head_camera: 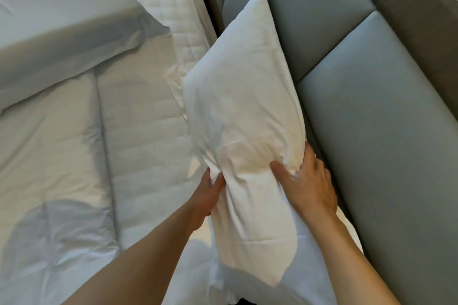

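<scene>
A long white pillow (243,96) in a creased white case stands on edge at the head of the bed, its far corner pointing up against the headboard. My left hand (207,195) grips its left side, thumb on top and fingers hidden underneath. On the right side, my right hand (306,184) squeezes the pillow, its thumb dug into the fabric and its fingers wrapped behind. The pillow's near end lies low between my forearms.
A padded grey-blue headboard (371,106) runs along the right. White quilted mattress cover (148,111) lies left of the pillow. A folded-back white duvet (49,39) covers the upper left, with more rumpled white bedding (49,242) at the lower left.
</scene>
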